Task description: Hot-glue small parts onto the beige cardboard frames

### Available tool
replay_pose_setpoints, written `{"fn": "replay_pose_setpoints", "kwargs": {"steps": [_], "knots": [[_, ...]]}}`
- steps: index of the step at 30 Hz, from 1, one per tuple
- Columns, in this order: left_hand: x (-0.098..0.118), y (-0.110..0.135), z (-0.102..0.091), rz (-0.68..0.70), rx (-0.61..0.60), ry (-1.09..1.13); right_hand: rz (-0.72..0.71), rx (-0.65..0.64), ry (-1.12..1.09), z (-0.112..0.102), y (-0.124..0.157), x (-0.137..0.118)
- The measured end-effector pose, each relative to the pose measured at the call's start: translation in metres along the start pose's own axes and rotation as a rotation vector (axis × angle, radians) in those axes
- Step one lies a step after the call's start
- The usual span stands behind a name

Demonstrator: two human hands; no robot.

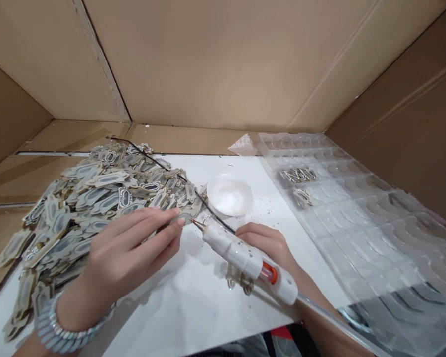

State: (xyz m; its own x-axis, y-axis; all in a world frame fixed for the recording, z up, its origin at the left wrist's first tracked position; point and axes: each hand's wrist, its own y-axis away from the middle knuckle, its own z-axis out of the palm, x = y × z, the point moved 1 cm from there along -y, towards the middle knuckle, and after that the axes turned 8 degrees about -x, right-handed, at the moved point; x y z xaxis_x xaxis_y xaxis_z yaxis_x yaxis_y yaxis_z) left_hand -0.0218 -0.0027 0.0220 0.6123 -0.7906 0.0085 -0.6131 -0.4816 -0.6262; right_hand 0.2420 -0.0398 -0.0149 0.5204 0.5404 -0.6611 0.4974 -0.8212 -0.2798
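Observation:
My right hand [269, 245] grips a white hot glue gun [245, 258] with an orange trigger, its brass nozzle pointing left toward my left hand. A clear glue stick [330, 315] runs out of the gun's back. My left hand [134, 248] pinches one small flat ornate piece [184, 218] between its fingertips, right at the nozzle tip. That hand rests against a large heap of similar grey and gold flat pieces [92, 198] on a white sheet [193, 297]. A beaded bracelet [59, 329] is on my left wrist.
A small white dish [229, 197] sits just beyond the nozzle. A clear plastic compartment tray [357, 213] lies at the right, with a few finished pieces [301, 174] in its far cells. A black cord [163, 166] crosses the heap. Cardboard walls [223, 64] enclose the work area.

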Motion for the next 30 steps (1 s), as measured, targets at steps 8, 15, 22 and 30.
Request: {"fn": "replay_pose_setpoints", "kwargs": {"steps": [8,15,22,30], "knots": [[0.002,-0.002,0.002,0.020,-0.010,-0.022,-0.035,0.066,0.042,0.007,0.001,0.006],[0.001,-0.003,0.005,0.161,0.026,-0.129,-0.011,0.098,0.107,0.014,0.003,0.011],[0.000,-0.001,0.006,0.159,0.010,-0.143,-0.008,0.070,0.132,0.008,0.002,0.005],[0.000,0.000,0.006,0.102,0.005,-0.080,0.013,0.034,0.140,0.005,0.001,0.001]]}}
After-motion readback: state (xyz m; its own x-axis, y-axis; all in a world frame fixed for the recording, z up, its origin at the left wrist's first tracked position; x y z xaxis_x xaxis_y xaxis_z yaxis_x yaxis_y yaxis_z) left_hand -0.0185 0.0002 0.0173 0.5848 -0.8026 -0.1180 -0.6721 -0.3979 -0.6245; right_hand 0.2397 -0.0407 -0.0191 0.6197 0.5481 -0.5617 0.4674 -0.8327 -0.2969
